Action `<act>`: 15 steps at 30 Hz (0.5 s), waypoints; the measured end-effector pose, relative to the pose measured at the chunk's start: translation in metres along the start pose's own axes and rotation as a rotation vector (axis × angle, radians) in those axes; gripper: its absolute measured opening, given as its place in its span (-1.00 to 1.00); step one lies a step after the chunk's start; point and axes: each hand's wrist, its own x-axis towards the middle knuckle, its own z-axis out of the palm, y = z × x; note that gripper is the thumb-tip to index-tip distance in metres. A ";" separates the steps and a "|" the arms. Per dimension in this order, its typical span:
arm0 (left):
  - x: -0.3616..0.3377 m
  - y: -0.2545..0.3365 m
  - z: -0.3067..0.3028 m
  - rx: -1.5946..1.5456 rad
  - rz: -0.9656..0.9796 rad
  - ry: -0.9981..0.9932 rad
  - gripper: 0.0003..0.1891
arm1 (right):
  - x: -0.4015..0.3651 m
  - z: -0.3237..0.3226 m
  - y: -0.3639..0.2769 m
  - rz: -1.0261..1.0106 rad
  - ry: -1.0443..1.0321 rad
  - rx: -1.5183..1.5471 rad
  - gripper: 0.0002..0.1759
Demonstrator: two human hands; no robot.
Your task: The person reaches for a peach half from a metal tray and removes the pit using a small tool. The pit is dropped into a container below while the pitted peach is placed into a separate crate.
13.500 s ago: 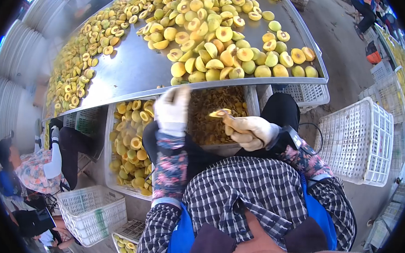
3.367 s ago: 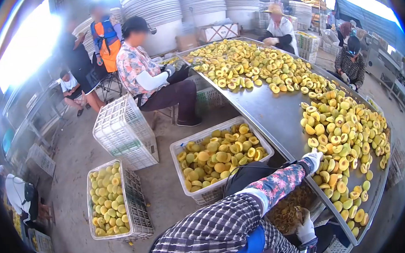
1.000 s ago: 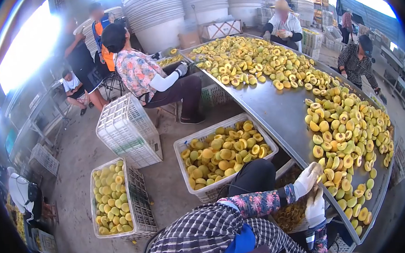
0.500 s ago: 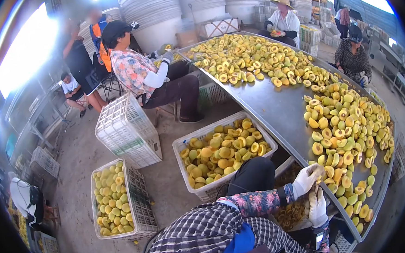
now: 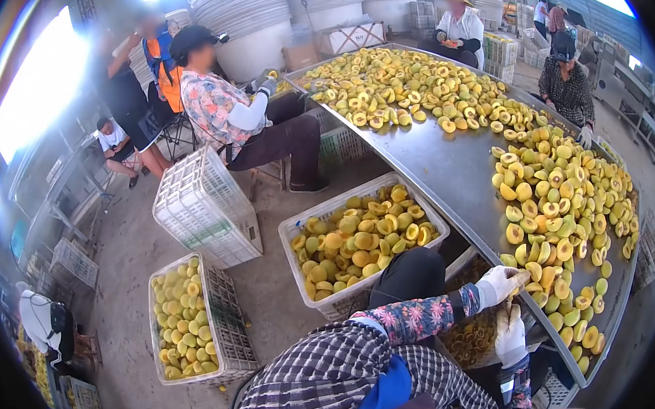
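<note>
My left hand (image 5: pixel 500 285), in a white glove with stained fingertips, is at the near edge of the metal table (image 5: pixel 446 186). Its fingers are pinched together beside the halved yellow fruit (image 5: pixel 557 224), which looks like apricots; what they hold is too small to make out. Just below, under the table rim, my right hand (image 5: pixel 511 337) in a white glove points upward with its fingers drawn together. Anything between them is hidden. Beneath both hands sits a container of brownish pits or scraps (image 5: pixel 471 343), partly covered by my sleeve.
A white crate of yellow fruit (image 5: pixel 359 236) stands beside my knee, another fruit crate (image 5: pixel 184 318) farther left. Behind them is an upturned white crate (image 5: pixel 204 204). A seated person in a floral shirt (image 5: pixel 220 110) and two other people work around the table.
My left hand has shifted slightly right over the table edge, and my right hand has dropped a little away from it. The far-right worker's hand has moved nearer the fruit.
</note>
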 end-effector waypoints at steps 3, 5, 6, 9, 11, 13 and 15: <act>0.004 -0.015 0.010 -0.162 0.026 0.064 -0.57 | 0.001 0.016 0.021 -0.140 0.111 0.194 -0.74; 0.003 -0.019 0.015 -0.402 0.122 0.100 -0.61 | 0.001 0.015 0.014 -0.093 0.111 0.113 -0.74; 0.003 -0.021 0.017 -0.402 0.121 0.100 -0.61 | 0.000 0.014 0.011 -0.046 0.113 0.032 -0.74; -0.004 -0.015 0.019 -0.259 0.155 0.172 -0.66 | -0.002 0.013 0.003 -0.091 0.173 -0.122 -0.79; -0.005 -0.014 0.018 -0.205 0.197 0.213 -0.68 | 0.000 0.013 0.004 -0.079 0.129 -0.016 -0.79; -0.007 -0.011 0.018 -0.126 0.223 0.239 -0.69 | 0.004 0.011 0.012 -0.067 0.090 0.093 -0.79; -0.011 -0.005 0.010 -0.044 0.242 0.270 -0.69 | 0.005 0.007 0.028 -0.106 -0.002 0.163 -0.70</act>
